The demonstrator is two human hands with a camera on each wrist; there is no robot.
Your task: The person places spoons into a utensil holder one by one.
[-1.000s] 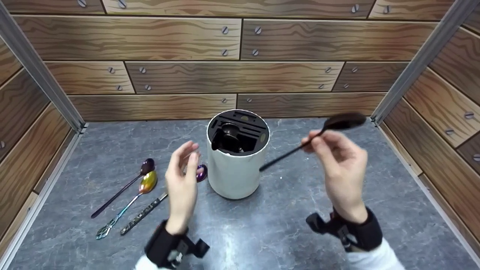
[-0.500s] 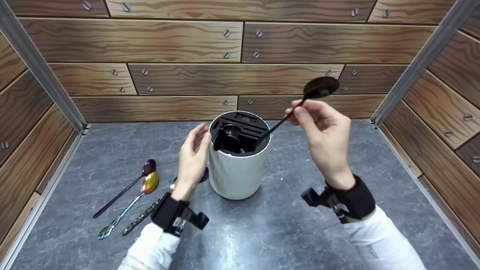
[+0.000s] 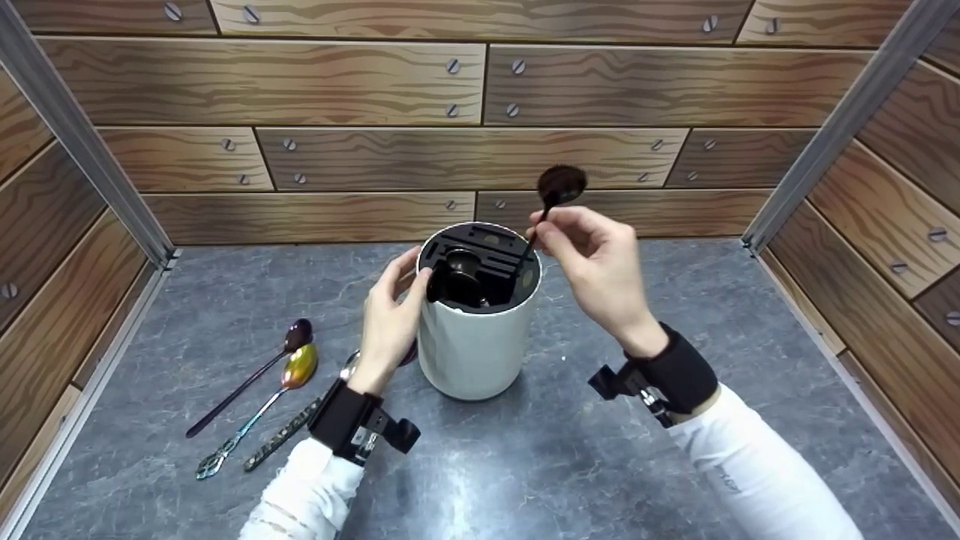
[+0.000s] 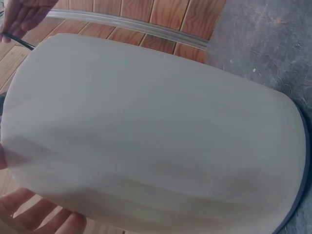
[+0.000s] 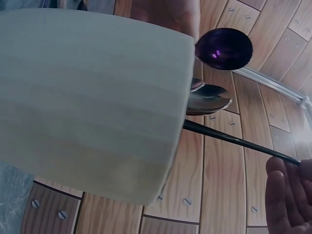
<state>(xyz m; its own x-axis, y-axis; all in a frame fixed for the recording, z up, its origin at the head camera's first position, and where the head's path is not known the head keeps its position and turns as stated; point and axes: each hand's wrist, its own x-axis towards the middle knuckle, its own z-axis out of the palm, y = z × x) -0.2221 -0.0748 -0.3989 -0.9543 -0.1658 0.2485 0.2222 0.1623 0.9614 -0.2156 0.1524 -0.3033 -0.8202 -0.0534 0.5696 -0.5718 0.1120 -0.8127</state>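
Observation:
A white cylindrical utensil holder (image 3: 469,352) with a black slotted top stands upright on the table. My right hand (image 3: 604,270) pinches a dark spoon (image 3: 561,184) by its handle, just below the bowl. Bowl up and slightly tilted, the spoon has its handle end down in the holder's top opening. My left hand (image 3: 390,307) rests against the holder's left side near the rim, its fingers (image 4: 36,214) fairly straight. Other dark spoons (image 3: 461,266) stick out of the holder; in the right wrist view a purple bowl (image 5: 225,48) shows beyond the rim.
Left of the holder lie a dark purple spoon (image 3: 238,394), a gold and teal spoon (image 3: 300,365) and a utensil with a patterned handle (image 3: 274,444), partly hidden by my left wrist. Wood-patterned walls (image 3: 367,82) enclose the grey table (image 3: 637,480).
My right hand has brought the dark spoon leftward and over the holder, and its handle end has entered the top. My left hand has moved right and up against the holder's side.

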